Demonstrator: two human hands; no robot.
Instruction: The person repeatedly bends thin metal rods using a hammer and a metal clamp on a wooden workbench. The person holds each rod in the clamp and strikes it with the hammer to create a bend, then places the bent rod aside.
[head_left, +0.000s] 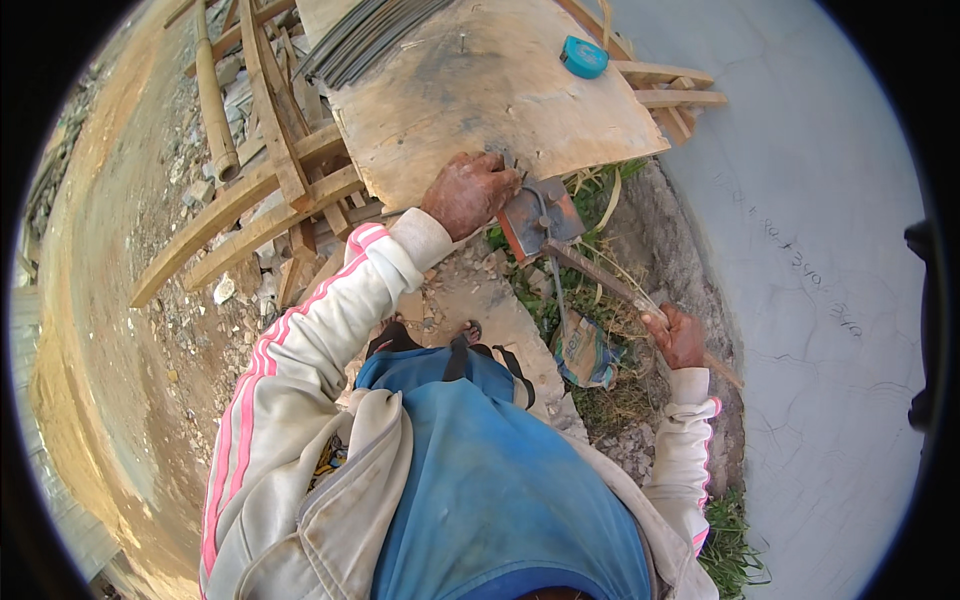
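Observation:
My left hand (470, 193) is closed at the near edge of the plywood board (480, 110), its fingers curled round a thin steel rod (559, 285). The rod comes out from under those fingers, crosses a grey and orange metal plate (518, 228) and bends down toward me. Lower and to the right, my right hand (677, 335) grips a long brown bar (607, 277). The bar's far end meets the rod at the plate, and its near end sticks out past my fist. What my left fingertips touch is partly hidden.
A bundle of thin metal rods (375, 40), an upright nail (462, 42) and a turquoise tape measure (584, 57) are on the board. Wooden beams (275, 200) prop it at the left over rubble. A grey wall (800, 250) stands close right; a crumpled sack (585, 350) lies below.

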